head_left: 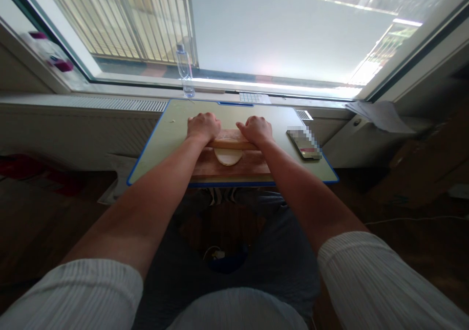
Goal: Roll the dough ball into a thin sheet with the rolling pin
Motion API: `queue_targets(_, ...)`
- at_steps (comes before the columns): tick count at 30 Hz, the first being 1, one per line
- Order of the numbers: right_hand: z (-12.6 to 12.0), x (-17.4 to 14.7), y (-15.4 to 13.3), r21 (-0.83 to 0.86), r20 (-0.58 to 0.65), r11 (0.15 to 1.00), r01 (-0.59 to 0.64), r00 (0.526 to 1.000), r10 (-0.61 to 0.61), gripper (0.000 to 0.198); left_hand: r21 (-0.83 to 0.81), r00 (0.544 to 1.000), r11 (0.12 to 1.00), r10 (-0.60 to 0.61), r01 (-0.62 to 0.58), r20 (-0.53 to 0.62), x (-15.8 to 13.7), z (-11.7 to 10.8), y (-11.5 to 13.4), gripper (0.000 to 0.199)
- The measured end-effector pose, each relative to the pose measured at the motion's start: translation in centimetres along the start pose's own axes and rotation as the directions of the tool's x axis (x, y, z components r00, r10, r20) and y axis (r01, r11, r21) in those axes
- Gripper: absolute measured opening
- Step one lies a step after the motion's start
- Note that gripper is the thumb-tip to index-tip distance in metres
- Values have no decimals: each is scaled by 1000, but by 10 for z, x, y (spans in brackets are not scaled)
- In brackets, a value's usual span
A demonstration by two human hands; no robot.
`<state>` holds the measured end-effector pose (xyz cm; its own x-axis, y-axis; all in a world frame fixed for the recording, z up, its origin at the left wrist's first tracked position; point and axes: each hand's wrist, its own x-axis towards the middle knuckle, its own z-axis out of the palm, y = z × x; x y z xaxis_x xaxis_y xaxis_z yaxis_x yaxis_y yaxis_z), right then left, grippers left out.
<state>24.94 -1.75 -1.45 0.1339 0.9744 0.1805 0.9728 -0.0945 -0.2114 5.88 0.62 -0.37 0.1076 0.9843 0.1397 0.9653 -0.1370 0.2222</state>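
A wooden rolling pin [233, 145] lies crosswise on a reddish-brown wooden board [252, 165]. My left hand [204, 126] is closed over its left end, and my right hand [258, 128] grips the right end with the thumb pointing inward. Under the pin, a flat, pale piece of dough [227, 158] shows a rounded near edge; the pin covers part of it. Whitish dust, perhaps flour, marks the board just beyond the pin. Both wrists hide the board's sides.
Beneath the board is a small pale-green table [157, 149] with a blue rim. A phone [305, 143] lies at its right side. A clear bottle [185, 71] stands on the windowsill behind. Papers [381, 115] rest on a white surface at right.
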Motion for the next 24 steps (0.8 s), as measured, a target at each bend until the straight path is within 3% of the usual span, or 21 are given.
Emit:
queue_targets(13, 9, 24, 4, 10, 44, 1000, -26, 999, 26, 53, 36, 997, 999, -15, 12, 75, 23, 0, 2, 59)
queue_targets(24, 10, 39, 4, 77, 36, 995, -65, 997, 62, 51, 10, 997, 997, -72, 72, 36, 46, 7, 1, 58)
